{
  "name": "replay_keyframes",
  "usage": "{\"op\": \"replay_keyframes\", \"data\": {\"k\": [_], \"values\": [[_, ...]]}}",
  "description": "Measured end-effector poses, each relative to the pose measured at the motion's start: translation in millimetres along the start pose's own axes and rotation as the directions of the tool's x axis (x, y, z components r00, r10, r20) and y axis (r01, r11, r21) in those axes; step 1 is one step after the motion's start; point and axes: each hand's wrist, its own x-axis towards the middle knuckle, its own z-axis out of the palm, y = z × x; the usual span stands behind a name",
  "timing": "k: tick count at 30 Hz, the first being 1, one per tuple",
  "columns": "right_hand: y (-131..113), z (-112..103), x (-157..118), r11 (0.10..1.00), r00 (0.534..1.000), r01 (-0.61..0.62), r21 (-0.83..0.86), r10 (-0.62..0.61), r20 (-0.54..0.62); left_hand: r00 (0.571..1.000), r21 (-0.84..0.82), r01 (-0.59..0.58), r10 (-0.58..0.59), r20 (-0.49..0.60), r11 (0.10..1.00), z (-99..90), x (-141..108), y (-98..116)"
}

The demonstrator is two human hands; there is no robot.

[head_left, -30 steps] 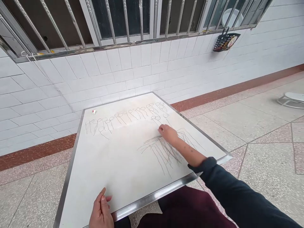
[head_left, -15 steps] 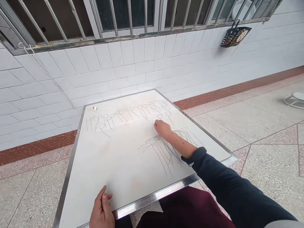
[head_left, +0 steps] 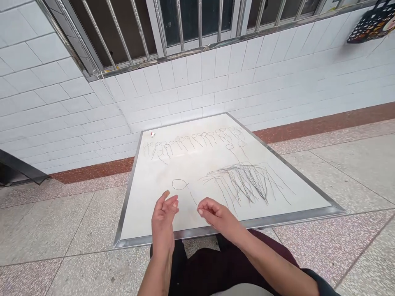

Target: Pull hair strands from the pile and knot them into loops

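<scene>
My right hand (head_left: pixel 216 216) is closed in a pinch on the tail of a thin dark wire with a loop at its end (head_left: pixel 180 184). The loop points up and left, above the white tabletop (head_left: pixel 145 218). My left hand (head_left: pixel 165 211) is raised below the loop, fingers apart and holding nothing. Right of my hands lies a loose bundle of straight thin wires (head_left: pixel 247 176). Along the far part of the table runs a row of looped wires (head_left: pixel 194 139), and two more looped wires (head_left: pixel 230 146) lie a little nearer.
Metal edging (head_left: pixel 296 216) borders the table. A small red and white object (head_left: pixel 152 134) sits at its far left corner. Behind stands a white tiled wall (head_left: pixel 173 96) with a barred window (head_left: pixel 197 24). A patterned bag (head_left: pixel 372 24) hangs at the upper right.
My right hand has come back toward me, bringing one looped wire from the far row. My left hand has risen from the table's near edge. The view has swung left.
</scene>
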Motion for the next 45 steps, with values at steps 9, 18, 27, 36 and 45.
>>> {"op": "replay_keyframes", "data": {"k": [9,18,27,36,45], "values": [[8.1,27.0,-35.3,0.996,0.989,0.053,-0.076,-0.042,0.139,0.985,-0.289,-0.033,-0.017,-0.169,0.957,7.7,-39.9,11.4],[-27.2,33.4,-55.1,0.982,0.987,0.158,-0.102,-0.16,-0.007,1.0,-0.12,-0.008,0.011,0.028,0.993,-0.7,-77.1,11.3],[-35.8,41.7,-68.0,0.989,0.996,0.035,0.145,-0.047,0.074,0.996,-0.076,-0.033,0.039,0.084,0.997,-9.7,-99.0,8.0],[-33.9,41.7,-73.6,0.97,0.996,-0.025,0.24,0.003,0.091,0.971,-0.366,0.043,0.047,0.234,0.93,-8.7,-112.3,15.7],[-32.5,44.8,-78.8,0.989,0.993,0.098,0.107,-0.104,0.056,0.965,-0.238,0.047,0.017,0.26,0.97,-8.4,-122.5,19.6]]}}
